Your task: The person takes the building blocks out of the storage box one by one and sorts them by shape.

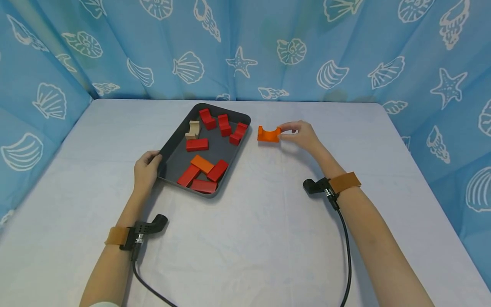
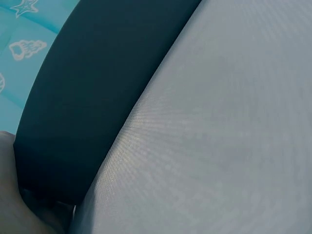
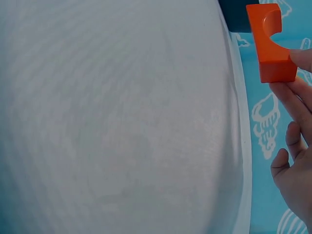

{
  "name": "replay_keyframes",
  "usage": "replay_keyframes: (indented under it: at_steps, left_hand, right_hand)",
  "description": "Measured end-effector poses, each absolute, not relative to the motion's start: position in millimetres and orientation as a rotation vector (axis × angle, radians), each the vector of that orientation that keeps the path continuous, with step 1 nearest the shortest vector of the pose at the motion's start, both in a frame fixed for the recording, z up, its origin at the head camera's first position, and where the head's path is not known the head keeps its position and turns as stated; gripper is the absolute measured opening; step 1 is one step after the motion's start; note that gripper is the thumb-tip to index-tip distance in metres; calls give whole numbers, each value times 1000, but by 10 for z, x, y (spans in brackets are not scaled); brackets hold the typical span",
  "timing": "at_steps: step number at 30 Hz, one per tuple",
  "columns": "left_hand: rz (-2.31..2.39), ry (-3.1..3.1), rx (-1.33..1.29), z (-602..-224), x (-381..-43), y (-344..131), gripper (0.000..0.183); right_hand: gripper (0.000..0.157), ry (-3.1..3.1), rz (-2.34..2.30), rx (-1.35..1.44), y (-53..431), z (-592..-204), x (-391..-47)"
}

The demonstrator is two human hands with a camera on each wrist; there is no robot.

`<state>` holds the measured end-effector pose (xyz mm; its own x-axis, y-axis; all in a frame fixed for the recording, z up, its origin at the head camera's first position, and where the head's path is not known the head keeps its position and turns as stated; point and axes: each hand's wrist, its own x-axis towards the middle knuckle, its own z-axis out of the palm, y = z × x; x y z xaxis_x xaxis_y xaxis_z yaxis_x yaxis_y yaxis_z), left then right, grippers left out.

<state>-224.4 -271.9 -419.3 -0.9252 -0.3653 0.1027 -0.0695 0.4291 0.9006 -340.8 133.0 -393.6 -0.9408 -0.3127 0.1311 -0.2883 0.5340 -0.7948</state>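
My left hand (image 1: 145, 171) grips the near left corner of a dark grey tray (image 1: 174, 158), thumb over the rim. In the left wrist view the tray's outer wall (image 2: 97, 92) rises from the cloth. Just right of the tray, my right hand (image 1: 304, 135) pinches one end of an orange block (image 1: 268, 137) with a rounded notch, notch upward, between thumb and fingers. The right wrist view shows the thumb at the notch end and the fingers on the other side. Inside the tray lie several red blocks (image 1: 197, 145), a flat orange block (image 1: 202, 164) and a natural-wood notched block (image 1: 194, 128).
A white cloth (image 1: 245, 256) covers the table. Behind it and along the sides hangs a blue curtain (image 1: 261, 34) with shell prints. Each wrist carries a strapped camera (image 1: 318, 186), and black cables (image 1: 348, 256) run toward the near edge.
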Motion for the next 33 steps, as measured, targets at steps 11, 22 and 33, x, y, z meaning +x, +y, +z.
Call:
replay_keyframes:
  at_steps: [11, 22, 33]
  left_hand:
    - [-1511, -2390, 372, -4184, -2237, -2711, 29]
    - [-1496, -2381, 372, -4197, -2251, -2718, 28]
    - [-1543, -2374, 380, -4214, -2262, -2729, 30]
  right_hand:
    - [35, 2725, -1345, -491, 1414, -4010, -3423]
    - [36, 2694, -1336, -428, 1465, -4045, -3432]
    - [36, 2672, -1349, -396, 1498, -4088, -3433]
